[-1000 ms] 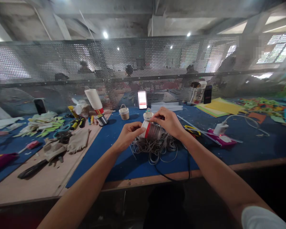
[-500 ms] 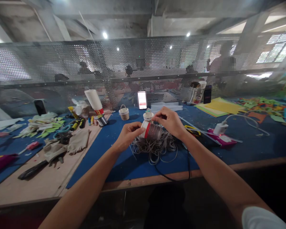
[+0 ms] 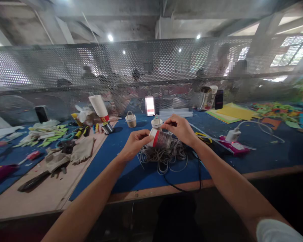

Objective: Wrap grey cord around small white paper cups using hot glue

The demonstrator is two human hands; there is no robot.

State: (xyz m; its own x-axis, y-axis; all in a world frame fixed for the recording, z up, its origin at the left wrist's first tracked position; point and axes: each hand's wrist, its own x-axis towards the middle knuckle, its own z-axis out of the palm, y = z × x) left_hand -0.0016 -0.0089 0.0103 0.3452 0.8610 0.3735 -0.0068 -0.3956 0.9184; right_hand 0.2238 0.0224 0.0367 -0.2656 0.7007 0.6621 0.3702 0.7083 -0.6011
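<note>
My left hand [image 3: 135, 142] grips the white end of a small cup [image 3: 158, 137] with a red band, held on its side and partly wrapped in grey cord. My right hand [image 3: 181, 129] is closed in a pinch over the cup's wrapped end, on the cord. Below both hands lies a loose pile of grey cord [image 3: 164, 155] on the blue mat [image 3: 131, 168]. A small white basket [image 3: 157, 122] stands just behind the cup.
Another small basket [image 3: 130, 119] and a stack of white cups [image 3: 99, 107] stand at the back. Gloves [image 3: 73, 154], scissors, cutters and green scraps lie left. A pink glue gun [image 3: 233, 145], a white plug and yellow sheets [image 3: 232, 113] lie right. A perforated metal screen [image 3: 151, 74] closes the far edge; people sit beyond.
Both hands stay on the cup; my right hand has shifted slightly over the wrapped end. The view has drifted a little.
</note>
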